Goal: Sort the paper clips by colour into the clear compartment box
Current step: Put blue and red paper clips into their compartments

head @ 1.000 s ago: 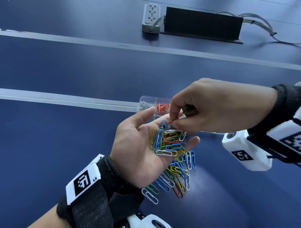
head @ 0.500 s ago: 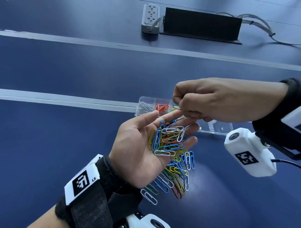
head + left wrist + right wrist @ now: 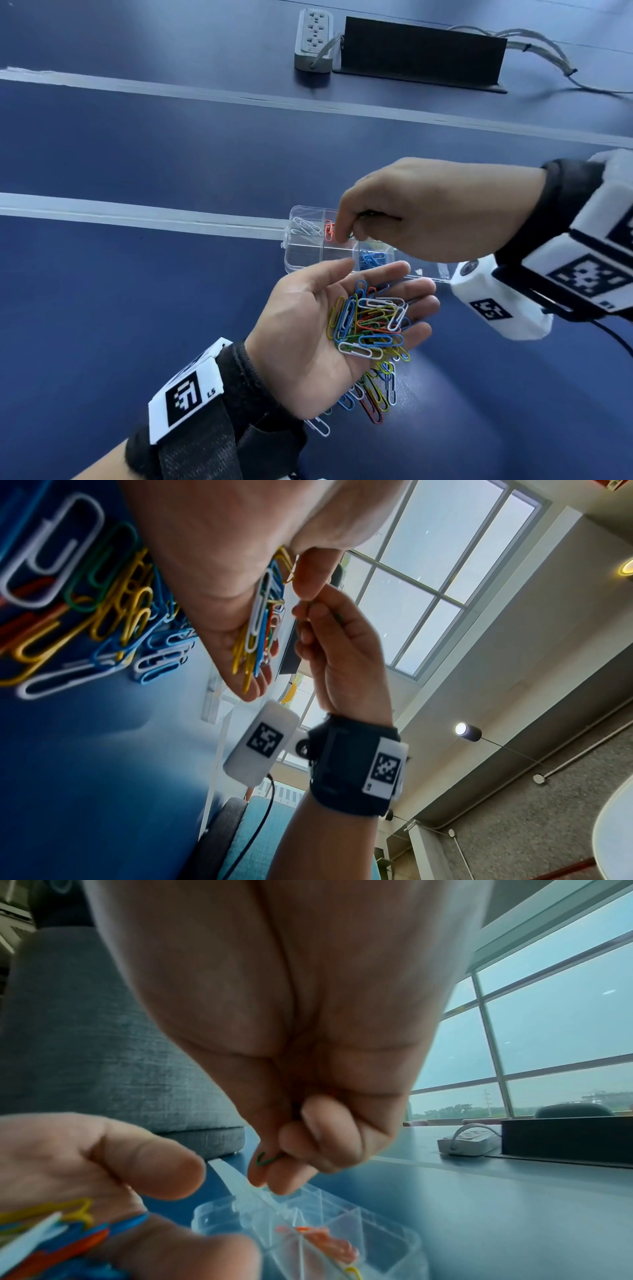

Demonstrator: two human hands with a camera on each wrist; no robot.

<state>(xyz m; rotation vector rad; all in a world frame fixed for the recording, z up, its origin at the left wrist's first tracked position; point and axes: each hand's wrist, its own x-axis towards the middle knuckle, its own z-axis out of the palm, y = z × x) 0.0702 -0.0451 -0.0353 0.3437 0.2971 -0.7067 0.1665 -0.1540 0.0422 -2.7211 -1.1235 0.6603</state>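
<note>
Green clip pinched over the box

The right hand point(image 3: 431, 212) held a green paper clip point(image 3: 263, 1159) in a fingertip grip above the clear compartment box point(image 3: 308, 251) on the table point(image 3: 137, 308); the left hand point(image 3: 318, 329), palm up with fingers spread, cradled mixed paper clips point(image 3: 371, 325).

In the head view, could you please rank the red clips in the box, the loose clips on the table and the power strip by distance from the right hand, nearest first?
From the right hand:
1. Red clips, in the clear box's back row, right at its fingertips.
2. Loose clips on the table, nearer the camera, below the left hand.
3. Power strip, at the table's far edge.
</note>
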